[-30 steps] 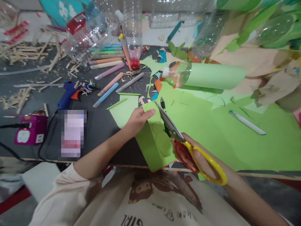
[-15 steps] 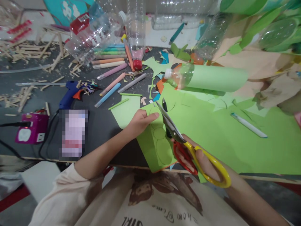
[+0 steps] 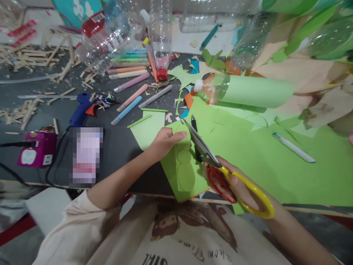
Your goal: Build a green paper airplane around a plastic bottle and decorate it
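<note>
My left hand (image 3: pixel 168 141) pinches a strip of green paper (image 3: pixel 186 176) between thumb and fingers; rounded outlines are drawn along it. Scissors (image 3: pixel 205 151) with one yellow and one red handle are in my right hand (image 3: pixel 234 184), the fingers through the loops. Their blades are nearly closed and point up and left, the tips beside the strip's upper edge near my left thumb. Under the blades a black pen (image 3: pixel 196 141) lies on the large green sheet (image 3: pixel 275 176). A pale green piece of paper (image 3: pixel 150 127) is left of my left hand.
A bottle wrapped in pale green paper (image 3: pixel 256 91) lies behind the sheet, with a white marker (image 3: pixel 293 148) at right. Left are a blue glue gun (image 3: pixel 79 110), a phone (image 3: pixel 86 158) and a purple box (image 3: pixel 38 149) with cords. Markers, sticks and clear bottles crowd the back.
The scissors and my right hand have shifted slightly right and down, a little away from the strip. My left hand stays on the paper strip.
</note>
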Demonstrator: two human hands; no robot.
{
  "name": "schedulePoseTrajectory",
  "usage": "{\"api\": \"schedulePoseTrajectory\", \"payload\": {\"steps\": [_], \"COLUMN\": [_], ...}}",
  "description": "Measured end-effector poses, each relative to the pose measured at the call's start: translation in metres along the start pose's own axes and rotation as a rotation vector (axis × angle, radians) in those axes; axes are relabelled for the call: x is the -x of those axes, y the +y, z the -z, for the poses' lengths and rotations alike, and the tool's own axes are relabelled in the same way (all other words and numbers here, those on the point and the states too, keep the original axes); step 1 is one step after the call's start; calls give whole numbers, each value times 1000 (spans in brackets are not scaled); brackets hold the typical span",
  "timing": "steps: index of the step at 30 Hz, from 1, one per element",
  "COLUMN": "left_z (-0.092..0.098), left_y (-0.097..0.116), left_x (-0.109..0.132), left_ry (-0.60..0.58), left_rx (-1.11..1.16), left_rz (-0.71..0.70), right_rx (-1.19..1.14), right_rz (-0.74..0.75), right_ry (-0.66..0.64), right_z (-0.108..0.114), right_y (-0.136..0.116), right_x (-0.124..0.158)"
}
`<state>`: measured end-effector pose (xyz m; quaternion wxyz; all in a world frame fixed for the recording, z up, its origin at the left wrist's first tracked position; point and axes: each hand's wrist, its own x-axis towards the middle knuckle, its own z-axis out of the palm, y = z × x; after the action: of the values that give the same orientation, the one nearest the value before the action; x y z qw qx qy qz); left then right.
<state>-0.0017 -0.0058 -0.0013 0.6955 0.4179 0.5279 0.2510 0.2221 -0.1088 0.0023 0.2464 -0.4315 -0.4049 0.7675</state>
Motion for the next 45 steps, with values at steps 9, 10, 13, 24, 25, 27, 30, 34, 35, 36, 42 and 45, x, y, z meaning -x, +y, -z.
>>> {"api": "schedulePoseTrajectory", "payload": {"steps": [9,10,13,24,25,27,30,34,35,36,42,45], "left_z": [-2,-3,-3,1,1,2,2,1,2,2,5,5], "left_y": [8,8,8,8,8,7,5,1,0,-1,-2,-1], "left_x": [-1,-1,0,-1,-2,-3,-5,-9,-10,-11,-12,-11], "left_ry": [-107,-110,-114,-110,-102,-81,-52,-16,-11,-11,-29,-67], "left_rx": [151,147,140,152,149,143,135,116,117,120,88,102], "left_rz": [48,40,5,-8,-29,-67,-108,-201,-216,-221,-241,-229], "right_rx": [7,4,-4,227,314,526,846,1153,1191,1209,1223,1241], "right_rz": [-34,-42,-37,19,50,78,50,-8,-17,-24,-40,-154], "right_ry": [51,47,49,119,161,277,464,677,718,749,789,732], "right_z": [3,3,3,9,11,19,35,57,61,65,83,82], "right_y": [1,2,4,-11,-16,-24,-30,-32,-32,-32,-43,-54], "right_x": [1,1,1,3,4,6,9,6,5,3,0,3]}}
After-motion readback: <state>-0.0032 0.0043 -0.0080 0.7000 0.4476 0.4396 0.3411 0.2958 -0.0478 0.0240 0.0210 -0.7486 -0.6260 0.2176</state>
